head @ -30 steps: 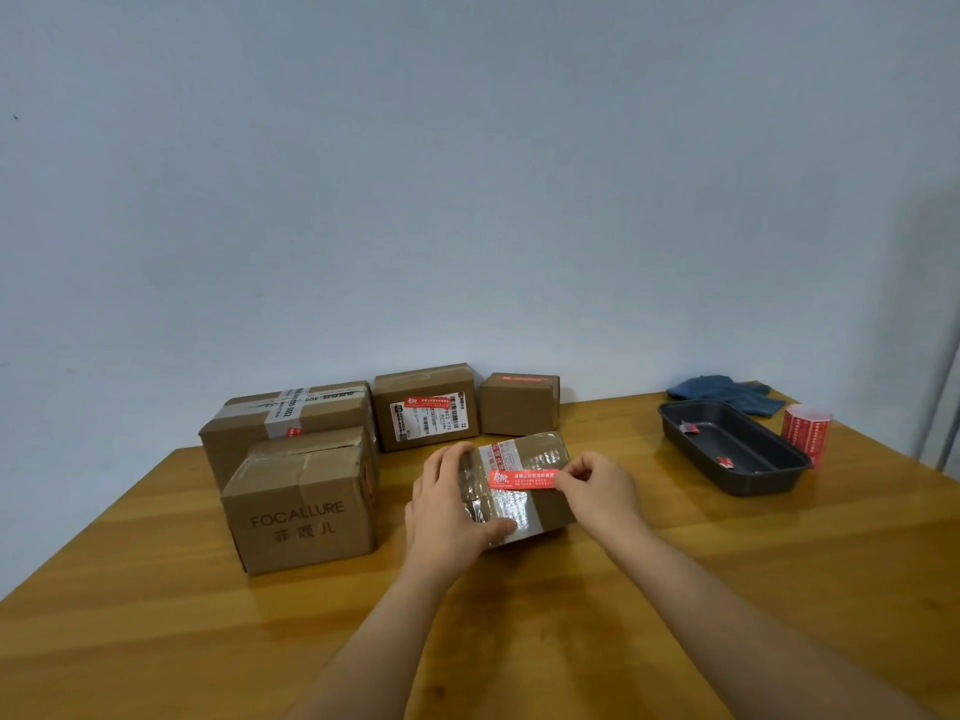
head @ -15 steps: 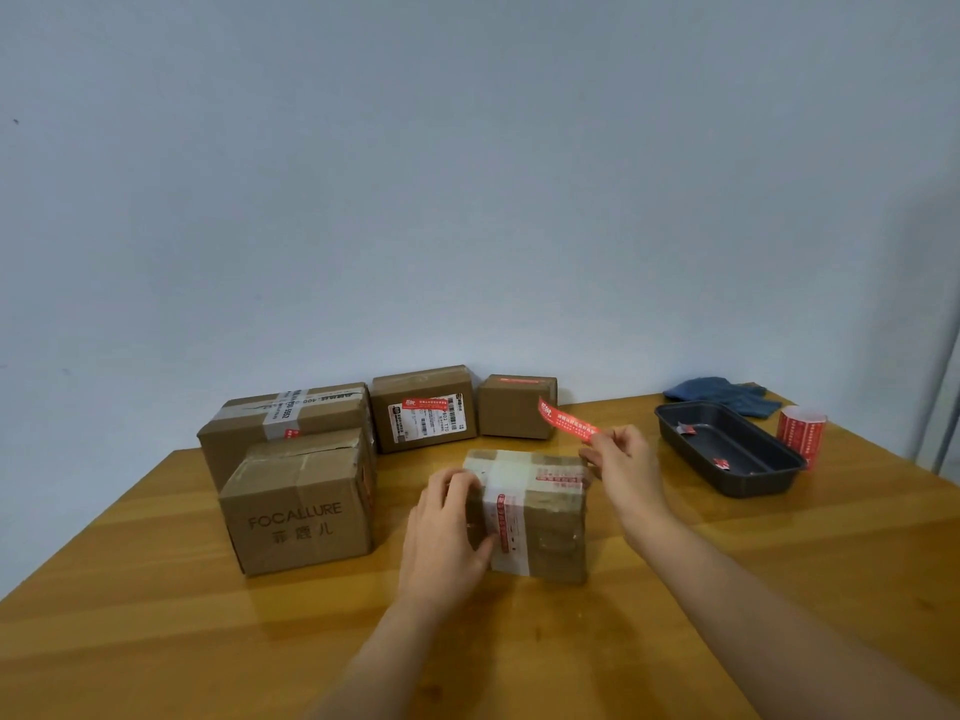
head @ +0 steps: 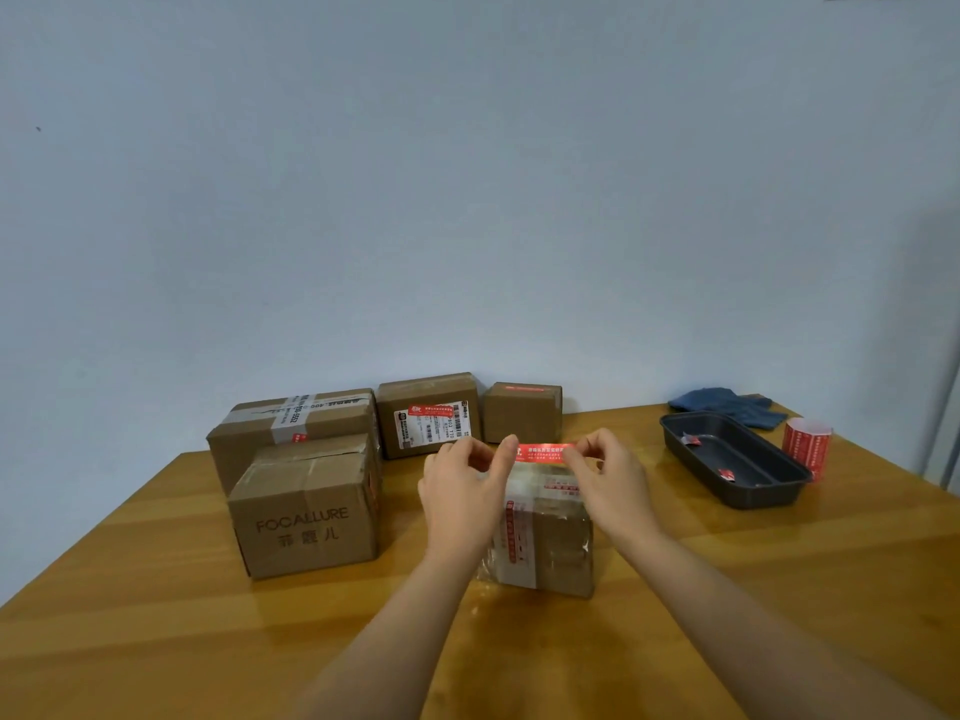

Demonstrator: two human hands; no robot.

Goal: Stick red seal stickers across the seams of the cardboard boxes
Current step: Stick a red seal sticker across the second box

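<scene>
From the head view I noted that the left hand [head: 460, 491] had come off the side of the small taped box [head: 543, 532], where it had been steadying it half a second before, and had risen to take the free end of the red seal sticker [head: 543, 452]. The right hand [head: 605, 483] had brought the strip down from where it dangled loose by one end; it was now stretched level between both hands, just above the far top edge of the box. Left thumb and forefinger were curled and pinched on the left end, right thumb and forefinger pinched on the right end, the other fingers loosely bent. I could not tell whether the strip was already touching the cardboard. The box sat on the wooden table [head: 156, 615] unheld, with red-printed tape already on its top and front. I judged this the alignment step: sticker taut, not yet pressed down. With neither hand on the box, it might shift when pressed. Behind stood the FOCALLURE box [head: 306, 517] and three more boxes; to the right, the dark tray [head: 737, 491] and the sticker roll [head: 807, 449].
</scene>
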